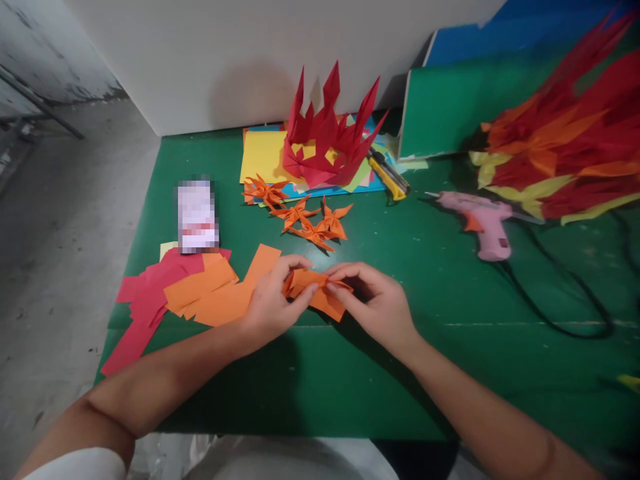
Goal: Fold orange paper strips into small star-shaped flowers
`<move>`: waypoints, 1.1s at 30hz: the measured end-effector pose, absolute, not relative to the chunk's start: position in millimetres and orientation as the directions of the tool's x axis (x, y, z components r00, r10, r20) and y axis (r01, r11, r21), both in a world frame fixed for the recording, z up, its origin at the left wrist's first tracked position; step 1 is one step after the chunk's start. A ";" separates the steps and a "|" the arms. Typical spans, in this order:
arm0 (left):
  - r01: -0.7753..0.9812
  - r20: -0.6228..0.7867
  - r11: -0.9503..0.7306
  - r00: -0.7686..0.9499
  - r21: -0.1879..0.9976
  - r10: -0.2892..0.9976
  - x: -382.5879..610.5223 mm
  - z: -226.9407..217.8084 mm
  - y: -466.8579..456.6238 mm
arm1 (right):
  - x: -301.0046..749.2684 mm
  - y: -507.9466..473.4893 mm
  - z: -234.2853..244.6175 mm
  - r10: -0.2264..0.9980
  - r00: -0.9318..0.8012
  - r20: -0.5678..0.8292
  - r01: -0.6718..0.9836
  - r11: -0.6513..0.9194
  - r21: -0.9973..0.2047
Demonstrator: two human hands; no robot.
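Both hands meet over the green table [400, 373] on a partly folded orange paper piece [320, 297]. My left hand [273, 300] pinches its left side with thumb and fingers closed. My right hand [373, 300] pinches its right end, fingers curled. Just left of the hands lie cut orange paper strips [220, 293] and red paper strips [145, 307]. Behind the hands sit several finished orange folded shapes [300, 217].
A red spiky paper crown [327, 143] rests on coloured paper sheets [263, 157] at the back. A yellow utility knife [387, 175], a pink glue gun [483, 223] with black cord [560, 293], a large red-orange paper piece [565, 133] and a blurred card [197, 217] also lie here.
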State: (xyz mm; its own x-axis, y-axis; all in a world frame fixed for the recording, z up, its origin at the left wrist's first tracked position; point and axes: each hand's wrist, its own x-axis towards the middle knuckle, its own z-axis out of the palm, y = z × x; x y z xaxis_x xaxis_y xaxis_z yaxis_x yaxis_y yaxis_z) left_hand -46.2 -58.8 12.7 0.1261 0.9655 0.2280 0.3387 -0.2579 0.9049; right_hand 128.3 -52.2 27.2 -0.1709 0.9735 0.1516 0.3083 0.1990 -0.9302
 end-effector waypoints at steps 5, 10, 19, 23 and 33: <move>0.368 0.266 -0.304 0.150 0.879 0.952 -46.5 14.3 -58.9 | 124.4 -53.1 26.6 0.983 -0.148 0.113 0.210 0.142 -0.967; 0.381 0.252 -0.311 0.198 0.871 0.947 -45.8 17.5 -59.1 | 122.6 -53.5 25.7 0.983 -0.114 0.145 0.211 0.167 -0.963; 0.368 0.270 -0.338 0.225 0.866 0.936 -45.3 19.3 -59.0 | 124.8 -55.1 22.9 0.983 -0.103 0.151 0.313 0.176 -0.934; 0.392 0.258 -0.348 0.264 0.852 0.929 -45.8 17.4 -59.9 | 123.9 -55.6 24.0 0.982 -0.115 0.147 0.300 0.175 -0.938; 0.438 0.276 -0.383 0.290 0.814 0.917 -44.3 16.6 -59.6 | 122.8 -55.2 25.0 0.983 -0.116 0.141 0.216 0.164 -0.963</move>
State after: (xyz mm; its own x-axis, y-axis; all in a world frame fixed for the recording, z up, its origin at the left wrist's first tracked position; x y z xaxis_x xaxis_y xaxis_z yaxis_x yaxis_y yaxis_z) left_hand -44.3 -59.6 16.6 0.2895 0.9166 0.2756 0.4378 -0.3828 0.8135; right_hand 122.8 -55.2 25.0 -0.1160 0.9832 0.1410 0.2163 0.1636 -0.9625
